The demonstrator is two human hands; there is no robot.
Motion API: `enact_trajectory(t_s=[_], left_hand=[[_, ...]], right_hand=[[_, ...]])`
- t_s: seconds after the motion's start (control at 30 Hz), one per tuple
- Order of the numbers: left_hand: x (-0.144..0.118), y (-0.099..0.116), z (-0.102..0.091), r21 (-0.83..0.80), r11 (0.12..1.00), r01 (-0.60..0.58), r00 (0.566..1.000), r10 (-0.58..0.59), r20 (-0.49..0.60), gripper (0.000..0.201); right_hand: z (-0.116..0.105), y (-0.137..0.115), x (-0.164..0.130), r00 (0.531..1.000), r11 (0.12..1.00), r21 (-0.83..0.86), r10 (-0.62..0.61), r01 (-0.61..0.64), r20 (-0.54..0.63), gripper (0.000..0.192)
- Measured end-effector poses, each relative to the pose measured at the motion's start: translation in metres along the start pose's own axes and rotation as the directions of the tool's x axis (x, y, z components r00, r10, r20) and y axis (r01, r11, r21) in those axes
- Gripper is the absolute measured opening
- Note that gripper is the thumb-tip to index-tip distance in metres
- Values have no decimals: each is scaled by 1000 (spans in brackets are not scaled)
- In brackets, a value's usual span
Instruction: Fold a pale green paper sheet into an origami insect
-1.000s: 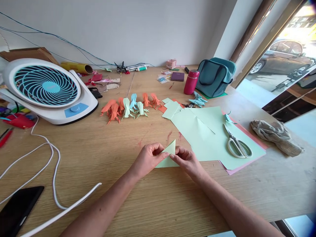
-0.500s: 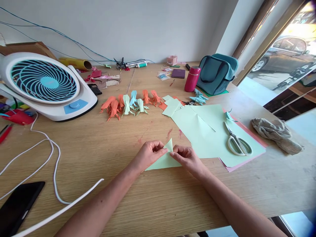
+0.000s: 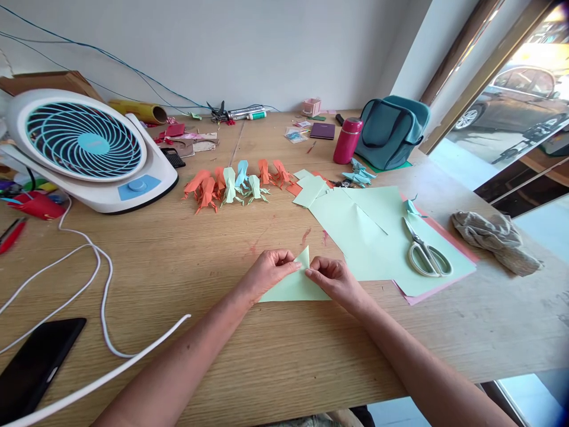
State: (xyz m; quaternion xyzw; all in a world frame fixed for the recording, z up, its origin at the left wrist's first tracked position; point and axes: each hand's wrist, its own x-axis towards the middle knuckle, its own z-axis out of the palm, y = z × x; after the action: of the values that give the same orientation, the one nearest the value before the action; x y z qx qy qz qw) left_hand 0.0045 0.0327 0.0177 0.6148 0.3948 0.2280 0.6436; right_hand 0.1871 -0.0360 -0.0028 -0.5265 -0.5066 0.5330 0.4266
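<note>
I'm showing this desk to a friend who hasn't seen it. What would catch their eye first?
Probably the left hand and right hand pinching a pale green folded paper triangle at the desk's middle. Behind them stands a row of orange, green and blue origami figures; far left, a big white round fan with teal grille.

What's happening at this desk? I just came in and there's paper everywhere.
A person is folding a small light green paper triangle on the wooden table. The left hand and right hand each pinch it near its raised tip. Behind them sits a row of folded paper figures in orange, green and blue. To the right, scissors lie on larger green sheets. A fan stands at the left.
</note>
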Motion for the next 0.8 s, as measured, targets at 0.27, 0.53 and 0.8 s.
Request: enact_trajectory(t_s=[0.27, 0.53, 0.8], left_hand=[[0, 8, -9, 33, 999, -5, 999, 7, -51, 39], [7, 8, -42, 39, 999, -12, 989, 17, -147, 40], [7, 7, -49, 68, 998, 2, 997, 3, -83, 40]], right_hand=[[-3, 0, 1, 999, 995, -99, 13, -10, 37, 44], [-6, -2, -1, 997, 988, -152, 44, -35, 58, 42], [-10, -7, -3, 1000, 996, -86, 21, -21, -5, 43]])
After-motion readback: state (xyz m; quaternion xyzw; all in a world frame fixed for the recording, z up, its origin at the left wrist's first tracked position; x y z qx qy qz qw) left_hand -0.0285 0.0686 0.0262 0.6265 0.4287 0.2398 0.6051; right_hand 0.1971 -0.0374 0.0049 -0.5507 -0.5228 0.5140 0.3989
